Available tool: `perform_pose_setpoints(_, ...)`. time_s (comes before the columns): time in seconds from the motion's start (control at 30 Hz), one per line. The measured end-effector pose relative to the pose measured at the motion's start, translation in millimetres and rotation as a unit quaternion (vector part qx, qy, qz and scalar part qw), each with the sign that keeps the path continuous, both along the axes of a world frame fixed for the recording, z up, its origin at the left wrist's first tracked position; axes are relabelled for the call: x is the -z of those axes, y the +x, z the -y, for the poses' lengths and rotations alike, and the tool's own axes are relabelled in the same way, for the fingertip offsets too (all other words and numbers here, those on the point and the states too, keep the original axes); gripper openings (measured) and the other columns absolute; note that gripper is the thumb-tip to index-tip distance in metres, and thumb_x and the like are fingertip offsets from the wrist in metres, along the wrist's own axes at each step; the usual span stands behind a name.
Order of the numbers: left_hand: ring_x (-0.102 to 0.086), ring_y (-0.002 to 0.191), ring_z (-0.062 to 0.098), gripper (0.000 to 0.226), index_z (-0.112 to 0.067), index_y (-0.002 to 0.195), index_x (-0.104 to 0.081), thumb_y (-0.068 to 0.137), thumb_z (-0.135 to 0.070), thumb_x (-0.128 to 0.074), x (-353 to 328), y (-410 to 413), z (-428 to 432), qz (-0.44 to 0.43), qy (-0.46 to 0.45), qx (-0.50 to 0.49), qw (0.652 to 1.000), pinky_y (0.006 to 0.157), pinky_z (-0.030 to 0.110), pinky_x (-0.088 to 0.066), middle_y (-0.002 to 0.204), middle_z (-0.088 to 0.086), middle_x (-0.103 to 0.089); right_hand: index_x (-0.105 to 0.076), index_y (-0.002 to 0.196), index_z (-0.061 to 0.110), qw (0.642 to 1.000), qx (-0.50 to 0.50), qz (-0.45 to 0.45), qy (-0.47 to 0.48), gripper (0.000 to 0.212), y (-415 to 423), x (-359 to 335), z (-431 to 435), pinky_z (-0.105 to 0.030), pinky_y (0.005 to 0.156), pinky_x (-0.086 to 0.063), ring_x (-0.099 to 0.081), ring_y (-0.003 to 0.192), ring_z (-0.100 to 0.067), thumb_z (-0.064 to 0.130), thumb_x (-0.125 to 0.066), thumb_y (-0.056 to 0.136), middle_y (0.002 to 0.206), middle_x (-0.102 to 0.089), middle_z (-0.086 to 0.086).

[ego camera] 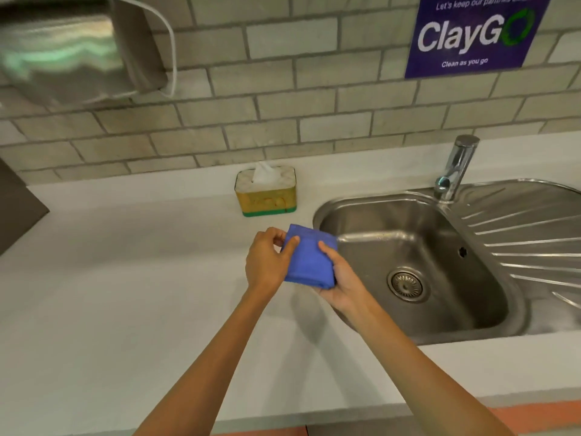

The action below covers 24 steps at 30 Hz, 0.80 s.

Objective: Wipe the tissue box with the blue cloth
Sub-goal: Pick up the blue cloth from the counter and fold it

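Observation:
The tissue box [266, 195] is yellow with a green base and a pale top, a white tissue sticking out. It stands on the white counter [125, 278] near the tiled wall. A folded blue cloth [309, 259] is held in the air in front of the box, just left of the sink. My left hand [267, 262] pinches the cloth's upper left edge between thumb and fingers. My right hand [341, 281] cups the cloth from below and the right. The cloth is apart from the box.
A steel sink [424, 265] with a drain and ribbed drainboard lies to the right, its tap [456, 166] at the back. A steel dispenser [72, 48] hangs on the wall at top left. A purple sign [471, 33] is at top right. A dark object [19, 209] sits at the left edge.

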<state>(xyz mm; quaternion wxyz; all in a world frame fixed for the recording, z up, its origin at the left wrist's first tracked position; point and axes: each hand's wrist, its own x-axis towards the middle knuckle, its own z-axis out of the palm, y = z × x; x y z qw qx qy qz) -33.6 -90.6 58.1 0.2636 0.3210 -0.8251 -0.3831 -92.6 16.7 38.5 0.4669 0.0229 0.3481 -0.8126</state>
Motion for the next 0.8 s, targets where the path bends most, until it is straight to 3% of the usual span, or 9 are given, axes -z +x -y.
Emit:
perform_pose_setpoints(0.1,-0.063,0.099,0.020,0.030,-0.013,0.099,-0.061,0.085,-0.040,-0.061,5,-1,29,-0.045,0.171,-0.016,0.984,0.073,0.023,-0.046,0.102,0.001,-0.065,-0.061,0.101,0.007,0.999,-0.011,-0.013,0.049,0.028,-9,-9,27,-0.033,0.061,-0.058,-0.068,0.075,-0.024,0.031,-0.052,0.090,0.087,-0.072,-0.011)
perform_pose_setpoints(0.2,-0.069,0.099,0.021,0.046,-0.014,0.111,-0.064,0.079,-0.047,-0.061,11,4,50,-0.087,0.461,0.108,0.877,0.071,0.028,-0.057,0.109,0.006,-0.072,-0.062,0.094,0.010,0.993,-0.032,-0.048,0.102,0.025,-16,-13,51,-0.036,0.066,-0.053,-0.064,0.079,-0.024,0.034,-0.057,0.087,0.090,-0.068,-0.010)
perform_pose_setpoints(0.27,-0.072,0.093,0.020,0.043,-0.019,0.106,-0.068,0.073,-0.046,-0.063,16,7,63,-0.115,0.551,0.147,0.813,0.065,0.028,-0.059,0.105,0.007,-0.075,-0.063,0.100,0.010,0.985,-0.048,-0.099,0.130,0.028,-21,-13,68,-0.034,0.073,-0.053,-0.064,0.086,-0.024,0.034,-0.059,0.086,0.097,-0.068,-0.010)
perform_pose_setpoints(0.4,-0.074,0.081,0.021,0.033,-0.017,0.087,-0.078,0.066,-0.041,-0.068,33,3,92,-0.131,0.594,0.143,0.781,0.056,0.027,-0.058,0.094,0.009,-0.077,-0.061,0.111,0.009,0.961,-0.110,-0.176,0.181,0.038,-35,-14,95,-0.030,0.079,-0.051,-0.063,0.091,-0.022,0.037,-0.060,0.085,0.103,-0.067,-0.010)
perform_pose_setpoints(0.53,-0.073,0.066,0.023,0.028,-0.008,0.078,-0.077,0.065,-0.030,-0.067,46,-4,121,-0.104,0.617,0.116,0.772,0.051,0.028,-0.058,0.081,0.013,-0.076,-0.062,0.112,0.012,0.879,-0.194,-0.339,0.272,0.047,-49,-9,118,-0.030,0.089,-0.048,-0.060,0.103,-0.018,0.049,-0.054,0.085,0.112,-0.065,-0.004)
perform_pose_setpoints(0.6,-0.071,0.060,0.022,0.028,-0.006,0.075,-0.075,0.061,-0.029,-0.065,50,-8,137,-0.058,0.609,0.091,0.786,0.049,0.025,-0.057,0.071,0.013,-0.075,-0.065,0.098,0.014,0.860,-0.146,-0.380,0.309,0.041,-67,-3,127,-0.023,0.074,-0.047,-0.060,0.088,-0.013,0.051,-0.052,0.085,0.101,-0.065,-0.003)
perform_pose_setpoints(0.67,-0.068,0.059,0.022,0.022,-0.007,0.081,-0.068,0.073,-0.026,-0.062,55,-12,157,-0.032,0.605,0.055,0.794,0.051,0.026,-0.053,0.069,0.012,-0.071,-0.065,0.094,0.011,0.874,-0.039,-0.357,0.326,0.037,-95,6,131,-0.020,0.063,-0.043,-0.058,0.075,-0.013,0.046,-0.051,0.088,0.094,-0.064,-0.005)
perform_pose_setpoints(0.73,-0.067,0.064,0.020,0.022,-0.009,0.085,-0.058,0.093,-0.025,-0.045,57,-20,178,-0.071,0.607,0.022,0.791,0.057,0.027,-0.054,0.077,0.010,-0.065,-0.060,0.099,0.010,0.876,0.050,-0.346,0.332,0.032,-126,17,133,-0.023,0.064,-0.042,-0.057,0.077,-0.014,0.040,-0.050,0.091,0.098,-0.062,-0.009)
perform_pose_setpoints(0.8,-0.063,0.067,0.018,0.026,-0.012,0.083,-0.054,0.098,-0.026,-0.039,57,-32,202,-0.102,0.569,-0.043,0.815,0.062,0.028,-0.051,0.079,0.009,-0.058,-0.055,0.115,0.012,0.869,0.080,-0.360,0.331,0.035,-154,30,137,-0.026,0.075,-0.041,-0.058,0.096,-0.020,0.037,-0.051,0.091,0.113,-0.060,-0.010)
